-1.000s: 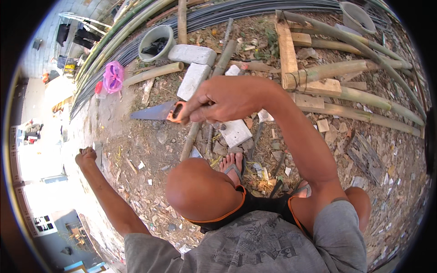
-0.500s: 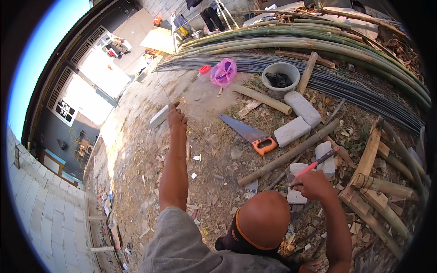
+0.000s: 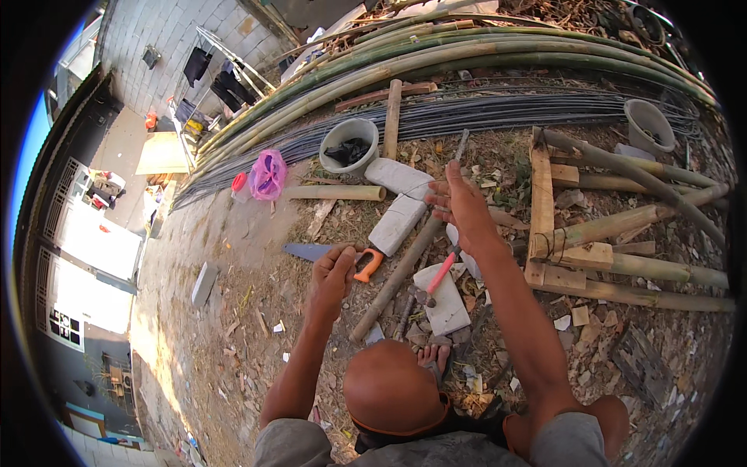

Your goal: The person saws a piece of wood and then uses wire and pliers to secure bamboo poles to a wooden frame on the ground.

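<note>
My left hand point(image 3: 333, 272) is closed in a pinch in front of the saw. The thin wire it gripped a moment ago hardly shows against the ground now. My right hand point(image 3: 461, 204), raised over the ground, has its fingers apart and holds nothing. Below it a hammer point(image 3: 442, 278) with a pink and black handle rests against a pale flat block point(image 3: 445, 305). A handsaw point(image 3: 369, 265) with an orange handle lies behind my left hand, which hides part of its blade. Two grey blocks point(image 3: 395, 224) lie end to end beyond the saw.
A wooden pole point(image 3: 397, 279) lies between saw and hammer. At right stands a bamboo and timber frame point(image 3: 595, 241). Farther off are a grey bucket point(image 3: 349, 146), a pink plastic bag point(image 3: 268, 176), steel bars point(image 3: 498, 117) and long bamboo poles point(image 3: 467, 56). My bare foot point(image 3: 436, 356) is near the block.
My right hand has let go of the hammer, which now lies by the block, and has opened. My left hand has come back from far out, nearer the right hand. The view has swung right.
</note>
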Available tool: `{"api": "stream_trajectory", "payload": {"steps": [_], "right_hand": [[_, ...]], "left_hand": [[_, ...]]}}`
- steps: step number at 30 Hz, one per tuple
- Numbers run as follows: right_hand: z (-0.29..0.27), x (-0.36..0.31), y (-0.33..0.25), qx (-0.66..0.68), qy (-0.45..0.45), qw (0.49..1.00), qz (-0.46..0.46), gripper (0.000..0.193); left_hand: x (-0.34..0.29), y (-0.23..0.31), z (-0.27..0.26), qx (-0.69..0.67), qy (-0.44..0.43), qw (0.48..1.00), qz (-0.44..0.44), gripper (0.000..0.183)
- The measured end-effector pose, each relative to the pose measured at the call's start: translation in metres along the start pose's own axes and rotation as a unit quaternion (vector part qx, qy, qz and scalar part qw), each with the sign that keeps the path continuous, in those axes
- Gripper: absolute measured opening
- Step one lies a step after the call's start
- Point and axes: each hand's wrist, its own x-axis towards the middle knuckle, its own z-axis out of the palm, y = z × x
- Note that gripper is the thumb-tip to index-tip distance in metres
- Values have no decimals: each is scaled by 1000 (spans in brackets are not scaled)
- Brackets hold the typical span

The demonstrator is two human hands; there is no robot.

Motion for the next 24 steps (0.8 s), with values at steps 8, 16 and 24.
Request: {"api": "stream_trajectory", "payload": {"steps": [8,16,24], "right_hand": [[-36,16,2,183,68,975,-108,35],[-5,5,35,70,-23,989,-128,32],[24,-13,58,85,-95,988,-82,29]], "left_hand": [[-15,-14,9,-9,-16,999,-31,29],[6,4,3,281,48,945,160,33],[3,51,17,442,124,863,211,34]]}}
